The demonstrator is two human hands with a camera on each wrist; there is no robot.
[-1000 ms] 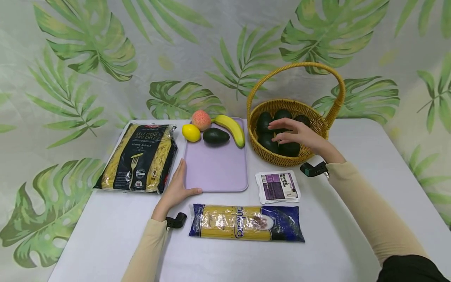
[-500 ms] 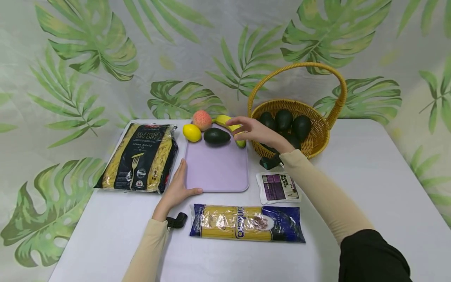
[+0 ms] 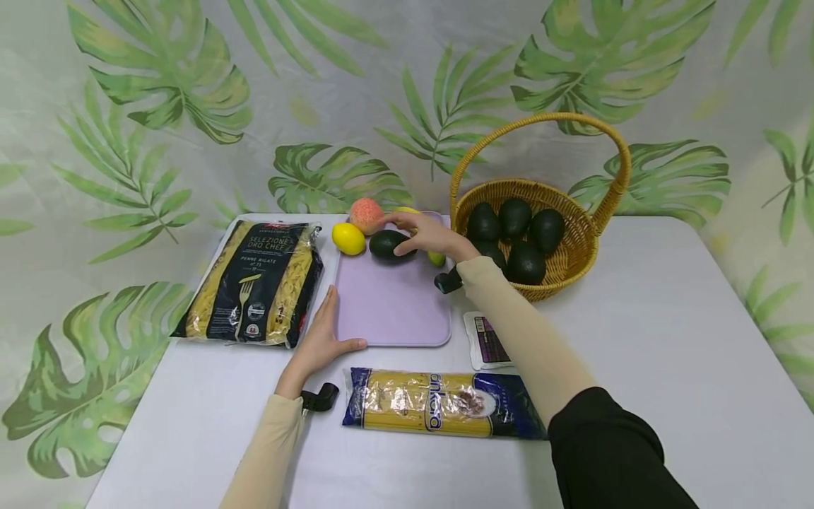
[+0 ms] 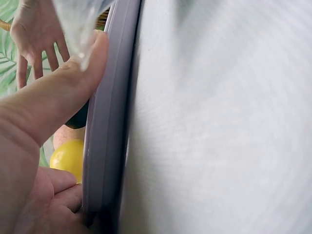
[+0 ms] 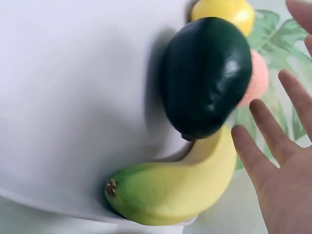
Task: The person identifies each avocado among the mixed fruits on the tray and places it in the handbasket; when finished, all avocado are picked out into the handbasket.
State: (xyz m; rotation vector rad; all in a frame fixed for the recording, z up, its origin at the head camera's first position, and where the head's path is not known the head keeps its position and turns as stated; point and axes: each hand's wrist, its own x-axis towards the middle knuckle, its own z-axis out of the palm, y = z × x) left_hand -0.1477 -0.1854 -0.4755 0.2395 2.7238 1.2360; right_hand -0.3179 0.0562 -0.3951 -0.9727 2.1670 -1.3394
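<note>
In the head view my right hand hovers over the avocado on the lilac tray, fingers spread. The right wrist view shows a gap between those fingers and the avocado. A banana is partly hidden behind this hand; a lemon and a peach lie to its left. My left hand spans the tray's near left corner, its thumb along the front edge and its fingers along the left side, touching the rim.
A wicker basket holding several avocados stands right of the tray. A penne bag lies at left, a spaghetti pack in front. My right forearm partly covers a white and purple packet.
My right hand has moved left, from above the basket's avocados, across the banana, to the avocado on the tray. My left hand keeps its place at the tray corner.
</note>
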